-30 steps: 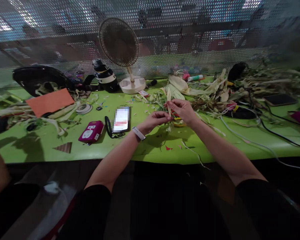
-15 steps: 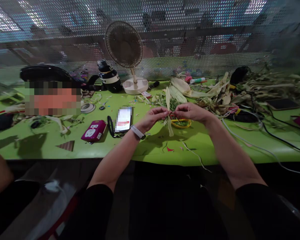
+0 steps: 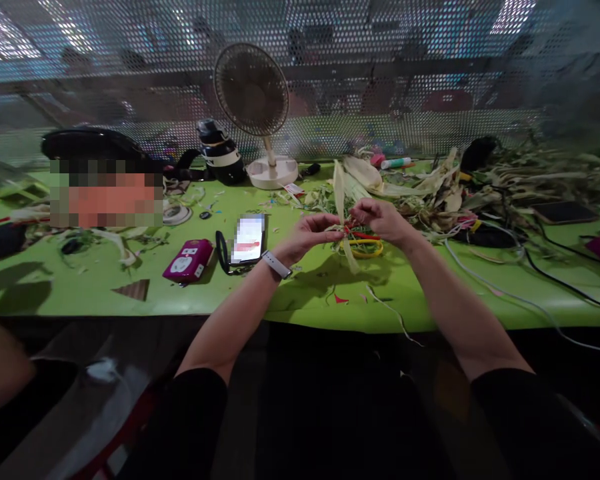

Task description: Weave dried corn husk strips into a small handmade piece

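Note:
My left hand (image 3: pixel 316 236), with a light watch strap at the wrist, pinches a pale corn husk strip (image 3: pixel 339 190) near its middle. The strip stands up above my fingers, and its lower end hangs toward the table. Close on the right, my right hand (image 3: pixel 384 220) has its fingers curled together at the husk; whatever lies between them is hidden. A narrow red piece (image 3: pixel 364 235) shows at the pinch point and runs below my right fingers. Under both hands is a yellow loop (image 3: pixel 364 253) on the green table (image 3: pixel 300 300).
Dried husks (image 3: pixel 435 190) pile up at the back right, beside cables (image 3: pixel 500 287). A lit phone (image 3: pixel 249 239) and purple pack (image 3: pixel 189 260) lie on the left. Behind stand a fan (image 3: pixel 253 90) and black bottle (image 3: pixel 223 157), before a perforated metal screen (image 3: pixel 340 80).
My right hand has shifted slightly right and up from the husk, its fingers more curled. The husk strip has tilted, its lower end swinging right. More of the red piece shows.

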The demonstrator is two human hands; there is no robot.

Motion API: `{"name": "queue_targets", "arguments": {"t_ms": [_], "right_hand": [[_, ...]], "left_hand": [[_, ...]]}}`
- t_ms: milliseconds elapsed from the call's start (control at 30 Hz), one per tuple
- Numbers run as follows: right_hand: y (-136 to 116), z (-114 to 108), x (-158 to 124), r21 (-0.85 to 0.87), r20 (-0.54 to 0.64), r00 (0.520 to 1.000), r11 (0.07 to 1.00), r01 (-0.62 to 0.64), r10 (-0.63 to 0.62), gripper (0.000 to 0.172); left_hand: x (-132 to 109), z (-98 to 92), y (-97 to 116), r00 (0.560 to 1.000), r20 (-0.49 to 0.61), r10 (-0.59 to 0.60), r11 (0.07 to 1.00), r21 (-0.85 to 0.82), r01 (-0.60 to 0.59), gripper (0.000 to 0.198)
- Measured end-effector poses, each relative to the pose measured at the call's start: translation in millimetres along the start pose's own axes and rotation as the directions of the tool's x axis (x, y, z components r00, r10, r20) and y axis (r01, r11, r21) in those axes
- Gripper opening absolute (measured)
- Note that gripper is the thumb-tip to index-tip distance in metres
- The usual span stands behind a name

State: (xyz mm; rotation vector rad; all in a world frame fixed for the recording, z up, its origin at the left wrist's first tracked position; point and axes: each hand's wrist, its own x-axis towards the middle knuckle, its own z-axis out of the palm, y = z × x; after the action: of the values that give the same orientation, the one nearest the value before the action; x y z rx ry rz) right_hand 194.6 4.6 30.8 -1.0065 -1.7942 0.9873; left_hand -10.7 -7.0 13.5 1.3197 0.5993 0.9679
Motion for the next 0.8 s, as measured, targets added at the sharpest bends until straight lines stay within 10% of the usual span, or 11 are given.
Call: {"name": "queue_targets", "arguments": {"t_ms": [167,333,567,800], "right_hand": [[7.2,0.0,3.0,-0.035,-0.012,1.0,0.999,0.007,-0.007,0.03],[-9.3,-1.4,-5.4,-0.268,-0.314,0.907,0.942,0.2,-0.282,0.017],[-12.8,11.8,-11.7,-0.266,0.197,0.98,0.962,0.058,-0.004,0.035],[-6.7,6.2,-6.5,-0.135,0.253,0.967,0.989,0.065,-0.029,0.041]], "left_hand": [[2.4,-1.7,-0.3,1.0,-0.026,-0.004,1.0,0.012,0.005,0.042],[6.1,-2.8,-3.1,0.995,-0.083,0.052,0.999,0.016,-0.051,0.037],[8.1,-6.2,-6.7,0.982,-0.167,0.086,0.996,0.017,-0.085,0.041],[10.2,-9.2,-7.0,0.979,-0.176,0.106,0.994,0.018,-0.105,0.039]]}}
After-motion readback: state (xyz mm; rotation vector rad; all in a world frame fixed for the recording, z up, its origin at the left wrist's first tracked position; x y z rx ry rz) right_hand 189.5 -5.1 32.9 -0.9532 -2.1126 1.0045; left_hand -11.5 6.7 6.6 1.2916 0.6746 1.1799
